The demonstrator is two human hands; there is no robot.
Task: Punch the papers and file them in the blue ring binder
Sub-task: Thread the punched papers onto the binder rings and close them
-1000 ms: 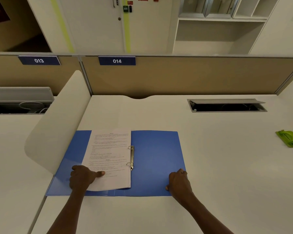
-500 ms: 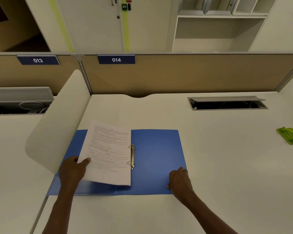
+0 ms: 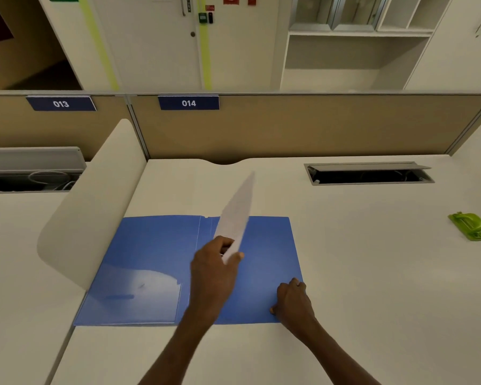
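The papers (image 3: 236, 215), blurred, stand nearly on edge over the middle of the open blue binder (image 3: 156, 254), pinched at their near end by the left hand (image 3: 214, 270). The right hand (image 3: 292, 298), fingers curled, presses the binder's near right corner against the desk (image 3: 372, 273). A green punch (image 3: 469, 225) lies well apart, far right.

We see blue ring binder (image 3: 156, 259) lying open, flat on counter; white papers (image 3: 238, 215) upright mid-turn above spine, motion-blurred; green punch (image 3: 468, 225) far right.

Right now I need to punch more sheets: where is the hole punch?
In the head view, the green hole punch sits on the white desk at far right, right of the open blue ring binder.
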